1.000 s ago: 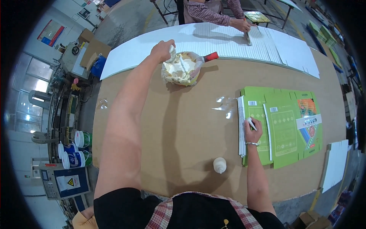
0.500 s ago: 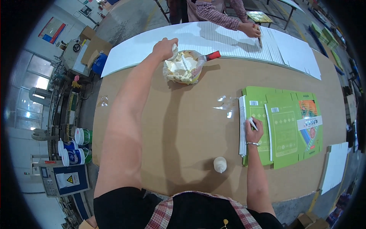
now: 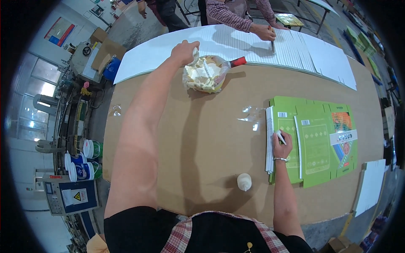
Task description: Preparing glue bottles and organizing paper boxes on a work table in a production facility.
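At far edge of brown tabletop [image 3: 202,139], left hand [image 3: 184,51] is stretched full reach, fingers curled around something small and white at the mouth of a clear plastic bag [image 3: 206,74] stuffed with pale yellowish-white scraps. Cannot tell what the white piece is. A red-handled tool [image 3: 237,62] lies just behind the bag, touching its far side.

Right hand [image 3: 282,144] rests on a stack of flat green carton blanks [image 3: 316,143], fingers closed on a small white stick-like object [image 3: 281,137], heel pinning the stack's left part. Small white bottle [image 3: 244,181] stands near the body, apart from both hands.

Across the tabletop, another person's hand [image 3: 262,32] presses a tool onto a row of white sheets [image 3: 295,46].

Judgement on doing this well: the left reach is long, so the grip at the bag mouth should be a pinch on one piece only, lifted straight up so the bag does not drag or tip toward the red handle. Right hand should keep weight on the green stack so the blanks stay squared while the body leans. Scraps of clear film [image 3: 253,116] lie near the stack's left edge; keep them from sliding under it.
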{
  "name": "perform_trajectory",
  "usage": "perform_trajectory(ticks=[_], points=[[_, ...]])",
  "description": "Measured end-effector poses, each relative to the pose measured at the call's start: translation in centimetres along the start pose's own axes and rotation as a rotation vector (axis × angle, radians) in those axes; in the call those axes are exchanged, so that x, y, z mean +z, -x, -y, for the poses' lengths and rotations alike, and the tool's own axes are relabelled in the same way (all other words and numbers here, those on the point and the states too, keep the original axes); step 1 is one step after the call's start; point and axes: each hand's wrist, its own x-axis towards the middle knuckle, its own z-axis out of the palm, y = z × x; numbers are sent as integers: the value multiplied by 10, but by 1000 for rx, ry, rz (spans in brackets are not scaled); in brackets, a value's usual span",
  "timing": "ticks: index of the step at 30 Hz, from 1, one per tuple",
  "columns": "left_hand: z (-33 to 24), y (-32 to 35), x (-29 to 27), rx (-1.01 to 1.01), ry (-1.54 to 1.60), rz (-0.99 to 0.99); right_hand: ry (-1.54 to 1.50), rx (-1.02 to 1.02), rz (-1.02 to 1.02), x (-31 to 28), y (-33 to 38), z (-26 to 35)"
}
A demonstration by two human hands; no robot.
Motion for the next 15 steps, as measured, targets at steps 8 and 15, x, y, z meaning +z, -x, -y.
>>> perform_trajectory(ticks=[8, 15], points=[[1, -2, 3, 8, 34, -21, 38, -26, -13, 1, 0, -3], [15, -7, 23, -70, 172, 50, -20, 56, 2, 2, 0, 2]])
